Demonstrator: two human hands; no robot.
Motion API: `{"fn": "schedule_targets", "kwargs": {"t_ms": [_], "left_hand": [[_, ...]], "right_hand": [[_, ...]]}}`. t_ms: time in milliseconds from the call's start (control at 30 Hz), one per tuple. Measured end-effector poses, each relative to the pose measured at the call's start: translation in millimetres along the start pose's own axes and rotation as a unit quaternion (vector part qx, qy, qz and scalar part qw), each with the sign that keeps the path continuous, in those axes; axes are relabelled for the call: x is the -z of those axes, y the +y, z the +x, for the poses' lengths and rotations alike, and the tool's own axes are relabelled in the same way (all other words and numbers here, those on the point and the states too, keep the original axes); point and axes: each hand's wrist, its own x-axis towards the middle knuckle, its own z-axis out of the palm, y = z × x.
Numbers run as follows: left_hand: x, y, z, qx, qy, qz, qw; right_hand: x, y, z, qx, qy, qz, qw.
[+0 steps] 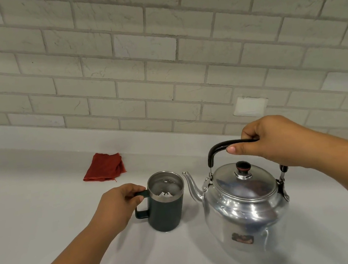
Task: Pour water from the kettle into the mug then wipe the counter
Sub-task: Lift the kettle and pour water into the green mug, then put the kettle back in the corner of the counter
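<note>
A shiny metal kettle [244, 209] stands upright on the white counter [46, 217], lid on, its spout pointing left toward the mug. My right hand [274, 140] is closed around the kettle's black top handle. A dark green mug [166, 206] with a steel inside sits just left of the spout. My left hand [120, 204] grips the mug's handle on its left side. A folded red cloth [104, 166] lies on the counter behind the mug, near the wall.
A white brick wall [159, 66] rises right behind the counter. A blank white plate [250, 105] is set into the wall above the kettle.
</note>
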Motion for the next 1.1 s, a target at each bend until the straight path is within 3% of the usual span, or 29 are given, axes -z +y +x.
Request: {"fn": "schedule_targets", "kwargs": {"t_ms": [167, 333, 433, 700, 867, 1100], "left_hand": [[0.3, 1.2, -5.9, -0.014, 0.026, 0.014, 0.999], [-0.4, 16.4, -19.7, -0.088, 0.098, 0.017, 0.991], [-6.6, 31.8, -33.3, -0.132, 0.102, 0.002, 0.986], [-67.6, 86.9, -61.8, -0.161, -0.020, 0.003, 0.987], [-118.2, 109.7, -68.5, -0.184, -0.049, 0.025, 0.981], [-190.6, 136.1, -71.9, -0.154, -0.114, 0.058, 0.980]], "right_hand": [[4.2, 6.8, -14.7, -0.012, 0.011, 0.018, 1.000], [8.4, 21.2, -32.7, -0.027, 0.001, 0.015, 1.000], [12.5, 35.0, -43.7, -0.036, -0.004, 0.012, 0.999], [40.5, 99.3, -77.5, -0.044, -0.003, 0.028, 0.999], [65.6, 154.1, -92.8, -0.047, 0.022, 0.052, 0.997], [94.1, 235.7, -103.9, -0.079, 0.013, 0.098, 0.992]]}}
